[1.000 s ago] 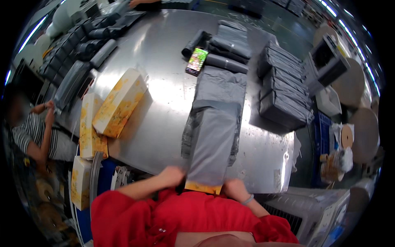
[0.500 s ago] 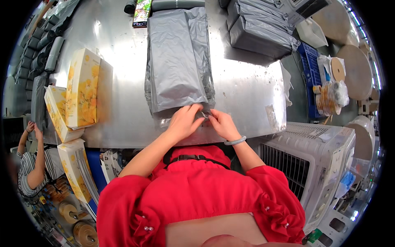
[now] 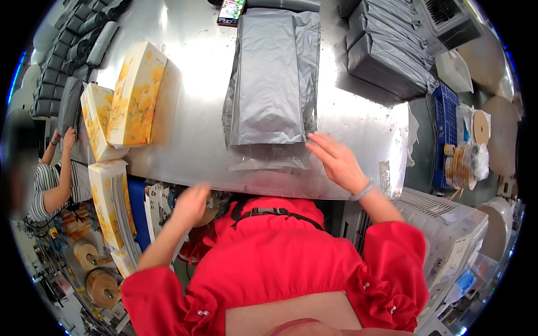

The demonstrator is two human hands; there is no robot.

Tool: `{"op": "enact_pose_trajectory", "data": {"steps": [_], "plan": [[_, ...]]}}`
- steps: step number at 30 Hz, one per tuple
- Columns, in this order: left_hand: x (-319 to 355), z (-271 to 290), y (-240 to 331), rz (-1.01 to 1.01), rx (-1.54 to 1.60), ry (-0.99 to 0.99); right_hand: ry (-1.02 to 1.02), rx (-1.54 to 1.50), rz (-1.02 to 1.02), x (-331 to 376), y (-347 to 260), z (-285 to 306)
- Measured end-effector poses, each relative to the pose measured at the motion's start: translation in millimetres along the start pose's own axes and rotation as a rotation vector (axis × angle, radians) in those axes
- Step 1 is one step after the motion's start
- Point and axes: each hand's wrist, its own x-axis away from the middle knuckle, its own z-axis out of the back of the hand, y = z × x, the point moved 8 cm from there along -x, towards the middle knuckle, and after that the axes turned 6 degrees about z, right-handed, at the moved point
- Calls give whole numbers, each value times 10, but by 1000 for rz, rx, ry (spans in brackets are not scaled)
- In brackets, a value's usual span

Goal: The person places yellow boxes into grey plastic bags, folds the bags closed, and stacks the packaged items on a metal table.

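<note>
Apparently the grey bag, lying on the metal table, was being readied. By its lower right corner the right hand held its fingers straight, pinching nothing; off its lower left, the left hand blurred, grip unclear. Lifting its near edge seemed called for.

L hand now off grey bags, nr tbl edge.

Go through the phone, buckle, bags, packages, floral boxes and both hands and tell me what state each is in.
Phone, screen lit
Waist buckle, fastened
Top gray bag, lying flat, wrinkled
Gray packages, wrapped, lined up in a row
Large floral box, looks closed
Right hand, open, fingertips by the bag's corner
Left hand, blurred, grip unclear
</note>
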Motion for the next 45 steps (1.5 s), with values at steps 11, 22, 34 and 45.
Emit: {"op": "enact_pose_trajectory", "data": {"steps": [11, 22, 34, 45], "plan": [[-1376, 1245, 709, -395, 484, 634, 593, -277, -246, -398, 609, 162], [-2256, 1015, 384, 103, 460, 748, 315, -367, -843, -757, 1540, -489], [-1778, 665, 1954, -562, 560, 505, -133, -1089, -868, 76, 1566, 696], [-1300, 2104, -695, 540, -382, 961, 257, 847, -628, 699, 2376, 1682]]}}
